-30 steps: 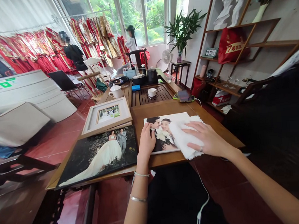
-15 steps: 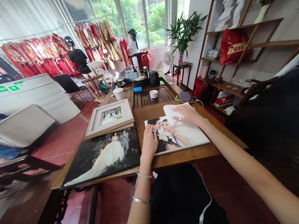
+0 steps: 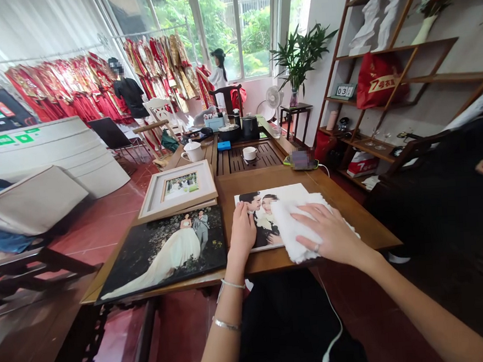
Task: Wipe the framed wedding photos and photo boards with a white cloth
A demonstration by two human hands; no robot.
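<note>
A wedding photo print [image 3: 263, 201] lies flat on the wooden table [image 3: 351, 217] in front of me. My left hand [image 3: 242, 233] rests on its left edge, fingers flat and together, pinning it down. My right hand [image 3: 328, 233] lies spread and flat on a white cloth [image 3: 288, 230] that covers the near right part of the print. To the left lie a large dark wedding print [image 3: 164, 252] and a framed photo [image 3: 178, 188] in a pale frame, apart from both hands.
Behind the prints stands a slatted tea tray [image 3: 243, 156] with a white cup [image 3: 248, 153], teapot [image 3: 192, 150] and kettles. A phone [image 3: 302, 159] lies at the table's far right. Shelving stands on the right; racks of red garments and two people at the back.
My right hand has drawn the cloth from the print's far right corner back to its near right part. The left hand has stayed on the left edge.
</note>
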